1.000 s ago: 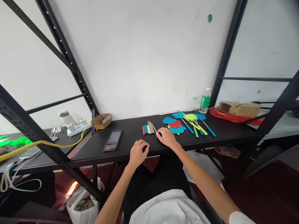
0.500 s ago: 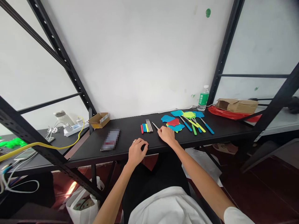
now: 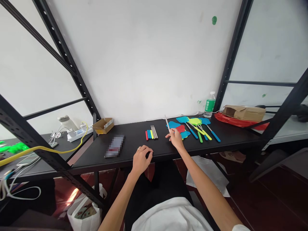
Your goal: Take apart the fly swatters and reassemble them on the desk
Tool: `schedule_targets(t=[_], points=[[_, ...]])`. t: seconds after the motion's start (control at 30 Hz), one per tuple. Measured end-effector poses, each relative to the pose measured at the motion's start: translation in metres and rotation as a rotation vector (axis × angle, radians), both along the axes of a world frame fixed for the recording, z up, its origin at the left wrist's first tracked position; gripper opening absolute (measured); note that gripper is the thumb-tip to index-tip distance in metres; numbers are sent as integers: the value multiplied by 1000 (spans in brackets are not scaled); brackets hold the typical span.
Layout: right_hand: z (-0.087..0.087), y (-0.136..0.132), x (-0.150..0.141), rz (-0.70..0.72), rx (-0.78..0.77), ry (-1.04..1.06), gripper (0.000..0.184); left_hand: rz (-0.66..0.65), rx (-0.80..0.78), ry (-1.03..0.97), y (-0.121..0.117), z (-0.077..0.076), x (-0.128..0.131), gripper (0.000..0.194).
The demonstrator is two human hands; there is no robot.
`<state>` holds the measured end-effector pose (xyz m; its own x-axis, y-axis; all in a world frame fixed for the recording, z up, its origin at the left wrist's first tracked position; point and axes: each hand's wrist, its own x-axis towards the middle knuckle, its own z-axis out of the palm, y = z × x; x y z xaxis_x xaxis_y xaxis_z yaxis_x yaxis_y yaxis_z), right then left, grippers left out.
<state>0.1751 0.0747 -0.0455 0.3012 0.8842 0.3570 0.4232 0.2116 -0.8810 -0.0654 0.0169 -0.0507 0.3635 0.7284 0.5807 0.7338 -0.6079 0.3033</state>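
My right hand (image 3: 176, 138) is closed around the lower end of a thin silver metal rod (image 3: 167, 123), which points up and slightly left above the table. Behind that hand lie flat blue, red and yellow-green fly swatter heads (image 3: 180, 128). My left hand (image 3: 142, 158) rests at the table's front edge, fingers loosely bent, with nothing visible in it. Beyond it lies a neat row: several silver rods (image 3: 154, 132) side by side, then short coloured handles (image 3: 149, 134) in red, blue and yellow.
Fly swatters with handles (image 3: 199, 128) lie crossed at the right. A water bottle (image 3: 210, 105) stands behind them, by a cardboard box (image 3: 244, 112) on red plastic. A phone (image 3: 115, 146) and a small open carton (image 3: 103, 125) are on the left. Black shelf posts (image 3: 69, 67) flank the table (image 3: 134, 131).
My right hand has drawn one silver rod away from the row, moved right, and raised it from lying low to pointing upward. My left hand has stayed at the table edge.
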Motion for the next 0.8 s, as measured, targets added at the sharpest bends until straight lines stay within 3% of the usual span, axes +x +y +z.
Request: schedule_targets(t=[0.3,0.47,0.53,0.67,0.8], points=[[0,2,4,-21,-8,-136,39,7,-21,10,-1,1,1,22],[0,3,2,-21,-30,-39,31,29,-68,8,2,3,0,21],[0,3,0,-18,-40,31,26,80,-128,2,10,6,1,25],[1,3,-1,8,-41,99,17,210,-218,120,38,16,8,49],[1,2,1,-12,-30,44,18,268,-208,221,57,19,16,47]])
